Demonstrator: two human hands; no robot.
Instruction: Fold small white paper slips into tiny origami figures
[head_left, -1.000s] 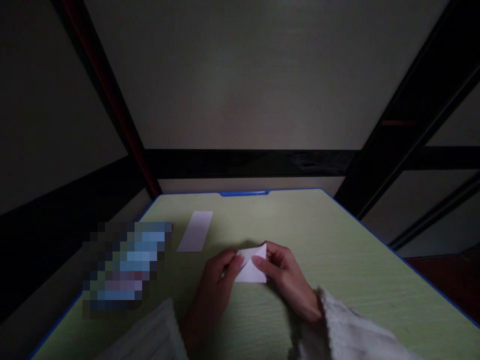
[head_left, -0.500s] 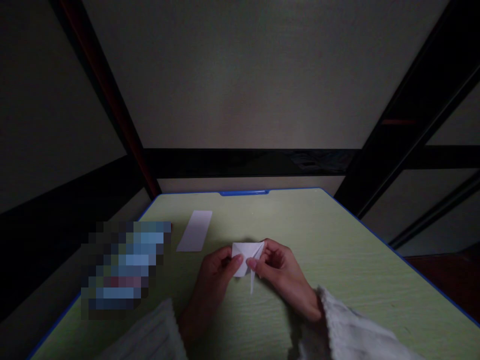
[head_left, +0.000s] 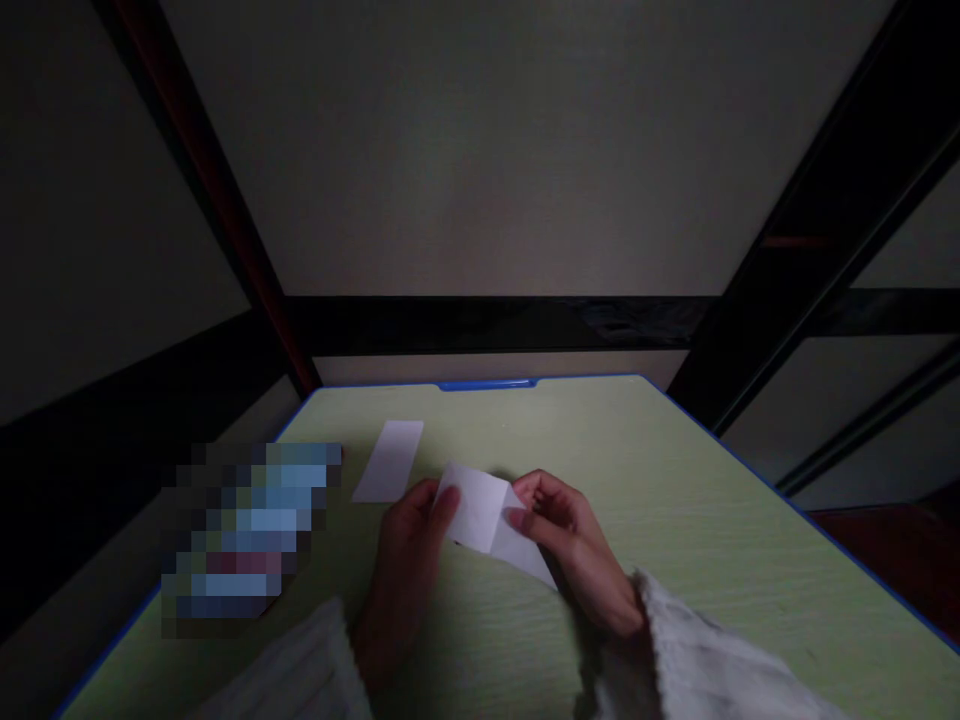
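A creased strip of white paper (head_left: 478, 507) is stretched between my two hands, a little above the table. My left hand (head_left: 409, 545) pinches its left end, thumb on top and fingers behind. Near the right part of the paper, my right hand (head_left: 566, 530) grips it between thumb and fingers. A crease runs down the paper just left of my right thumb, and beyond it the paper slants toward me to a point. My curled fingertips are partly hidden behind the sheet.
Another piece of white paper (head_left: 390, 461) lies flat on the pale green table (head_left: 675, 560), beyond my left hand. At the left edge sits a pixelated, blurred-out object (head_left: 255, 530). The table has a blue rim with a blue handle (head_left: 487, 384) at the far side.
The paper was folded into a small packet with a thin tail hanging down; now it is opened out wider. My left hand has shifted left, while my right hand stays nearly in place.
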